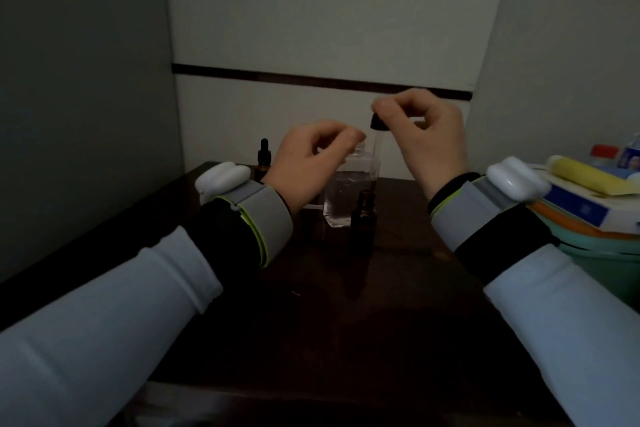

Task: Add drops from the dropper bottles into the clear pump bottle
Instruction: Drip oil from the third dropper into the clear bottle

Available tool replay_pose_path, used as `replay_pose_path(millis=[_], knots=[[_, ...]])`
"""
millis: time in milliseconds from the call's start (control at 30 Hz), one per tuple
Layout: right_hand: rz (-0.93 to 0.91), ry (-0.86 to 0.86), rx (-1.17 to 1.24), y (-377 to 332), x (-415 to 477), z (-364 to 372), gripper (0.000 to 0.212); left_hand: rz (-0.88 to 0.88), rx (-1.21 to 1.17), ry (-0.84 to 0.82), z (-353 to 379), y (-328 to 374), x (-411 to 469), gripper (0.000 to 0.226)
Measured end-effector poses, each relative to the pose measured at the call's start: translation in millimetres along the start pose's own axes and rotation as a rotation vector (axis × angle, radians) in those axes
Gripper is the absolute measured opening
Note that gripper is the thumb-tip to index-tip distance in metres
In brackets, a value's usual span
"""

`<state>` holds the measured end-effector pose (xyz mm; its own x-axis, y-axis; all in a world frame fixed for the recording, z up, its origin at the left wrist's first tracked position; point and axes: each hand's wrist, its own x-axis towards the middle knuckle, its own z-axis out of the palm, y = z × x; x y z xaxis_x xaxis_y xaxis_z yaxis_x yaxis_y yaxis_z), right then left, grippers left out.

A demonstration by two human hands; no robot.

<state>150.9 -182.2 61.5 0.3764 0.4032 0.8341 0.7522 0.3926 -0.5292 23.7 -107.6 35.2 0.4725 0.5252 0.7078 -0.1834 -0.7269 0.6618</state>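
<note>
The clear pump bottle [348,191] stands on the dark table [311,305] with its neck open and clear liquid inside. My left hand [311,163] grips its neck from the left. My right hand [422,139] pinches a black-capped dropper [378,125] by its bulb, with the glass pipette hanging beside the bottle's right shoulder. An uncapped amber dropper bottle [363,218] stands just in front of the clear bottle. A second amber dropper bottle [264,158], capped, stands at the back left behind my left wrist.
On the right a green basket [602,253] holds a yellow tube [588,175], boxes and a red-capped bottle. A grey panel walls off the left side and a white wall stands close behind the table. Both wrists carry white sensor bands.
</note>
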Motion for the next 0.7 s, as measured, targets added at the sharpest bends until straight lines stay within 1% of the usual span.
replay_pose_path(millis=[67, 100, 167, 267, 300, 367, 467, 567, 700], knots=[[-0.019, 0.063, 0.027, -0.5, 2.2, -2.6, 0.013, 0.037, 0.044, 0.066, -1.8, -4.1, 2.9, 0.02], [-0.023, 0.084, 0.04, 0.1, 2.6, -3.5, 0.012, 0.035, 0.077, 0.067, -3.0, -6.3, 3.7, 0.024], [-0.013, 0.112, 0.072, 0.8, 3.3, -4.1, 0.013, -0.003, 0.175, 0.011, -4.6, -11.5, 4.9, 0.039], [0.005, 0.131, 0.092, 4.3, 3.8, -2.4, 0.013, -0.091, 0.289, -0.126, -3.2, -22.0, 4.1, 0.058], [0.011, 0.136, 0.094, 6.1, 4.1, -2.0, 0.011, -0.115, 0.299, -0.173, -1.5, -24.3, 3.3, 0.06], [0.013, 0.144, 0.113, 8.7, 4.7, -2.1, 0.008, -0.126, 0.314, -0.241, 1.2, -26.1, 1.6, 0.054], [0.005, 0.174, 0.158, 8.3, 5.0, -3.2, 0.008, -0.06, 0.308, -0.234, 0.3, -21.9, 1.3, 0.045], [-0.005, 0.181, 0.184, 6.1, 4.6, -2.3, 0.009, -0.021, 0.276, -0.242, 0.0, -18.0, 0.6, 0.042], [-0.002, 0.105, 0.07, 9.5, 1.7, 2.5, 0.01, 0.01, 0.282, -0.278, 0.0, -15.5, -0.3, 0.043]])
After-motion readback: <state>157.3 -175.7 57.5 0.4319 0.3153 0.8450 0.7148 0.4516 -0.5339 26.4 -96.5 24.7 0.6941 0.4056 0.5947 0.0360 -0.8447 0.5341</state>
